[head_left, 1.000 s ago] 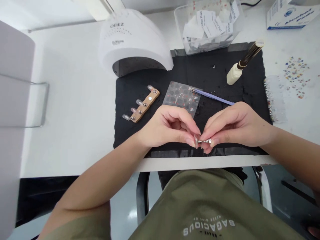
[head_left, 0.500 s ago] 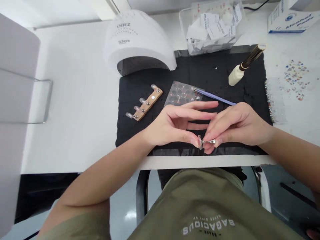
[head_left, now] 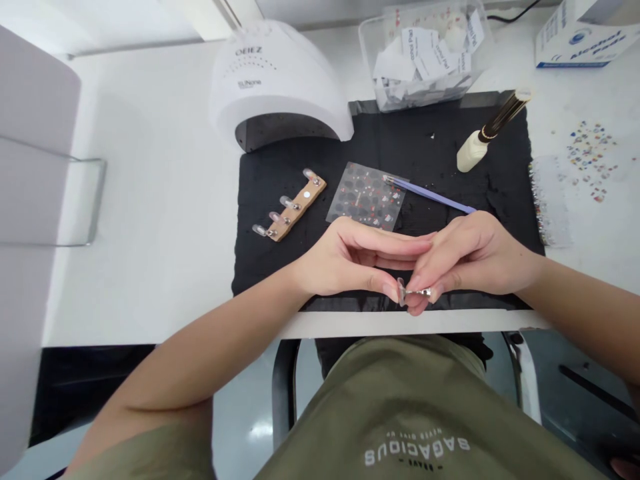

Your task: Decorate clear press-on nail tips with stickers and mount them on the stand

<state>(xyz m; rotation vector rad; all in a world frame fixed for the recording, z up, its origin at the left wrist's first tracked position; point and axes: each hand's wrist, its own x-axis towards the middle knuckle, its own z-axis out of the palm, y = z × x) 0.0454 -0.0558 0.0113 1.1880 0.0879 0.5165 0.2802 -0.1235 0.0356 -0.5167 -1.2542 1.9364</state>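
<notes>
Currently, the right hand (head_left: 475, 257) pinches a small metal stem (head_left: 423, 292) between thumb and fingers, out over the near edge of the black mat (head_left: 425, 137); at the stem's left end sits a clear nail tip (head_left: 401, 292), standing crosswise between the two hands; the left hand (head_left: 345, 257) is unclosed, its thumb against the nail tip while its longer fingers stretch across to the right hand's fingers, thumb and fingers well parted.

Beyond the left hand lies a patterned sticker sheet (head_left: 363, 200), flat on the mat; a slim lilac tool (head_left: 430, 193) rests with its silvery end over the sheet's upper right corner, its other end reaching close to the right hand; left of the sheet, a wooden strip (head_left: 294, 217) lies aslant, bearing four more clear tips on metal mounts; a cream bottle (head_left: 471, 153) with a dark, gold-striped cap stands farther back on the right.

A white lamp (head_left: 280, 80) stands at the mat's far left corner; a clear bin (head_left: 400, 100) of sachets sits at the far edge; small gems (head_left: 593, 150) lie scattered on the white counter (head_left: 165, 200) at right.
</notes>
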